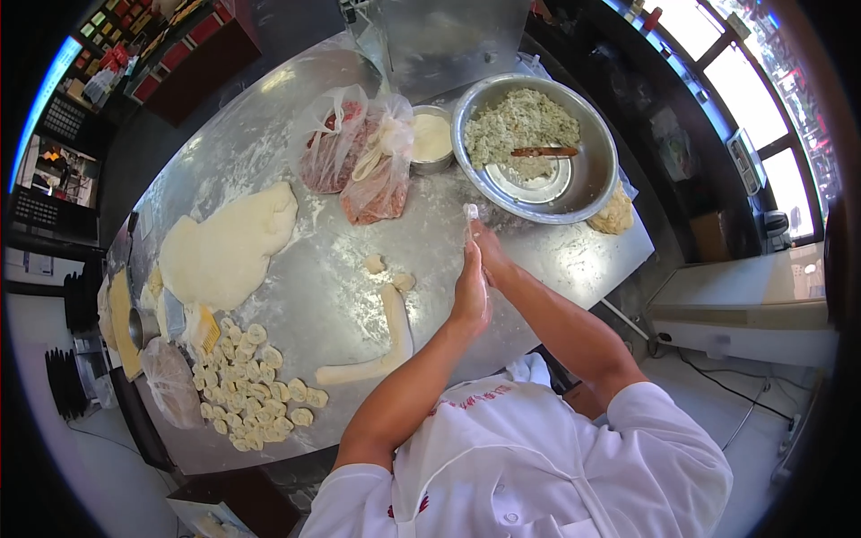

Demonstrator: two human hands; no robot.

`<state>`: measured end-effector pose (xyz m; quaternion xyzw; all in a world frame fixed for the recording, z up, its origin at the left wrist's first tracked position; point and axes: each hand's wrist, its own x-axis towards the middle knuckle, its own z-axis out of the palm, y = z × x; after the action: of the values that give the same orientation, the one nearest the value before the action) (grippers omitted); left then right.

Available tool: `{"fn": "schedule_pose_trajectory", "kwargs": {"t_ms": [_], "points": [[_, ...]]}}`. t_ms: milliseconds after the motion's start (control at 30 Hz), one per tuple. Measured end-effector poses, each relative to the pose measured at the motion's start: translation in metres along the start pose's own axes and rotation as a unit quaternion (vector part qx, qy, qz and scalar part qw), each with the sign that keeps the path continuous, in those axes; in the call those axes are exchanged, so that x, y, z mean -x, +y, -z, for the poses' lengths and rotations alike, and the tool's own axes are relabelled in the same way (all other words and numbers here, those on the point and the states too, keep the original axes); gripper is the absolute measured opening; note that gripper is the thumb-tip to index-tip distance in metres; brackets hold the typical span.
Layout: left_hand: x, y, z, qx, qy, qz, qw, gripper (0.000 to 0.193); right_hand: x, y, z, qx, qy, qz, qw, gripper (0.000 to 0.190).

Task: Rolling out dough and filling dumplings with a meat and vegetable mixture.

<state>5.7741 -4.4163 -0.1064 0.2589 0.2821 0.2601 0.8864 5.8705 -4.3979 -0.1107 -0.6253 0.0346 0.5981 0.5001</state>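
My left hand (472, 289) and my right hand (490, 250) are pressed palm to palm above the steel table, with white flour on the fingers. Whatever may lie between the palms is hidden. Left of them, a bent dough rope (397, 329) rests on the tabletop. Two small dough pieces, one (373, 263) apart and one (403, 282) at the rope's upper end, sit close by. Just beyond my fingertips stands a large metal bowl (599, 181). It holds pale green filling (521, 124) and a brown wooden stick-like utensil (545, 152).
A large dough slab (225, 249) covers the table's left part, above many small shaped dough pieces (252, 390). Plastic bags of minced meat (333, 144) and a flour container (432, 138) stand at the back. More dough (613, 212) sits beside the bowl.
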Motion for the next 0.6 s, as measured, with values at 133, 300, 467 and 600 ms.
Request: {"fn": "schedule_pose_trajectory", "kwargs": {"t_ms": [133,300,467,600], "points": [[-0.021,0.052,-0.004,0.043,0.134,0.053,0.989,0.077,0.025,0.071,-0.015,0.173,-0.03,0.288,0.941,0.067],[-0.004,0.004,0.002,-0.111,0.029,-0.013,0.993,0.082,-0.038,0.053,0.01,0.033,-0.124,0.139,0.982,0.077],[-0.009,0.073,0.003,-0.039,0.11,0.061,0.991,0.098,0.029,0.053,-0.035,0.071,-0.104,0.072,0.989,0.082],[0.012,0.063,-0.008,-0.105,0.129,0.01,0.986,0.101,0.017,0.015,-0.047,0.031,-0.085,0.14,0.986,0.073]]}}
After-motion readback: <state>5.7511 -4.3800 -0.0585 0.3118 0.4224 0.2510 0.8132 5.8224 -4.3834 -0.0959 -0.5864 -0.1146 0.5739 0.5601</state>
